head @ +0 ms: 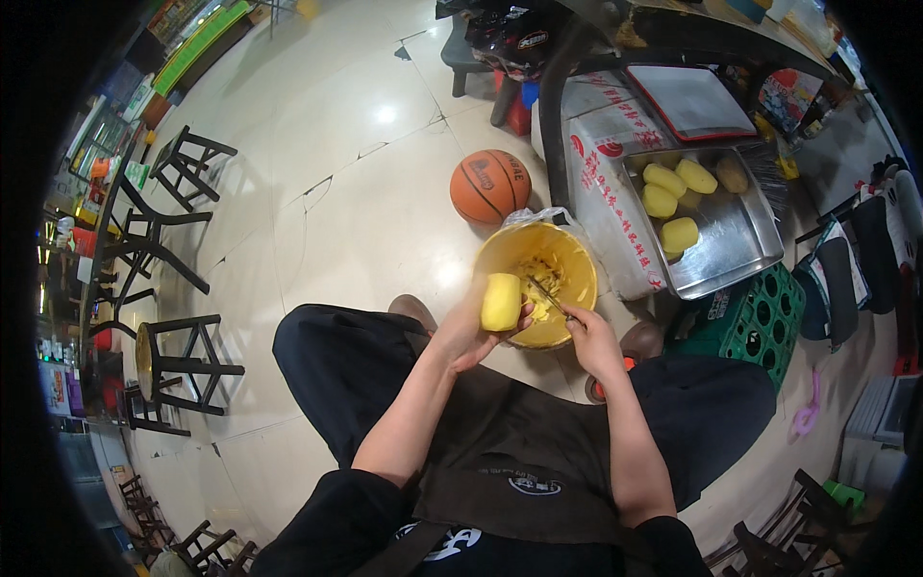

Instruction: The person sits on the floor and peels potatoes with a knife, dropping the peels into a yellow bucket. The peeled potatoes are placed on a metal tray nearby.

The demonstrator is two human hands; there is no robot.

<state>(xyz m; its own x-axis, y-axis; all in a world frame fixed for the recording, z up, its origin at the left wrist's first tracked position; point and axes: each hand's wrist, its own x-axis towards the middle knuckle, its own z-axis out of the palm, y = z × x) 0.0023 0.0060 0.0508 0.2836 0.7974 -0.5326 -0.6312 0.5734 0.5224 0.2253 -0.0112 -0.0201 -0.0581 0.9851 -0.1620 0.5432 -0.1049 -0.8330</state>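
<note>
A peeled yellow potato (501, 303) rests in my left hand (472, 339), over the near left part of a yellow bucket (580, 252). My right hand (595, 339) grips a slim peeler or knife (548, 294) at the bucket's right side; its tip points up and left, apart from the potato. Pale peelings (544, 278) lie inside the bucket. To the right, a steel tray (721, 249) holds several peeled potatoes (679, 234) and a brown, unpeeled-looking one (732, 175) in its far corner.
An orange basketball (490, 186) sits just beyond the bucket. White boxes with red print (606, 180) stand under a dark-framed table, beside a green plastic crate (764, 332). Another tray with a red rim (692, 101) lies farther back. Dark wooden stools (191, 360) line the left.
</note>
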